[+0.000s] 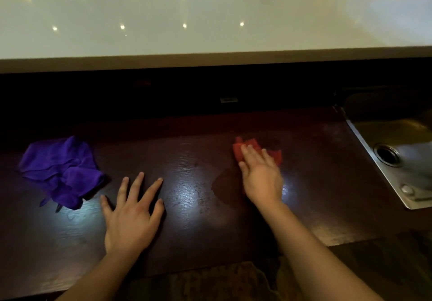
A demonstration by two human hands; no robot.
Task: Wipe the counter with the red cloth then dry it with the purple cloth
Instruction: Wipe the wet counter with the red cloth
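Observation:
The dark wooden counter [191,160] stretches across the view. My right hand [260,174] lies flat on top of the red cloth [250,148], pressing it onto the counter right of centre; most of the cloth is hidden under the palm. A damp patch shows just left of that hand. My left hand [132,214] rests flat on the counter with fingers spread and nothing in it. The purple cloth [62,169] lies crumpled at the left, a short way from my left hand.
A steel sink [397,155] with a drain is set into the counter at the right. A raised white ledge [210,31] runs along the back. Chair legs stand beyond it. Bright light reflections glare on the counter near both hands.

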